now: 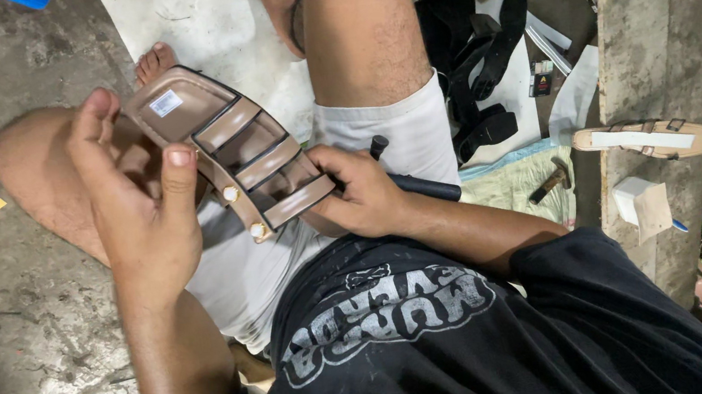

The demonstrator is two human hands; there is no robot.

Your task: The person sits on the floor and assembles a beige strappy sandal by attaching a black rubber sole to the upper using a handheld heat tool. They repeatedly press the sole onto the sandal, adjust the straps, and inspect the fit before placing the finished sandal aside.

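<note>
Head view shows my left hand (pixel 139 202) closed around the edge of the brown strapped sandal (pixel 227 145), tilting it over my lap so the straps face me. My right hand (pixel 359 191) presses the sandal's near end and grips a black-handled tool (pixel 422 186), ready at the straps.

Our left hand (pixel 140 207) is raised with fingers curled and thumb extended upward; our right hand (pixel 359 191) is closed in a fist, wrist bent inward.
</note>
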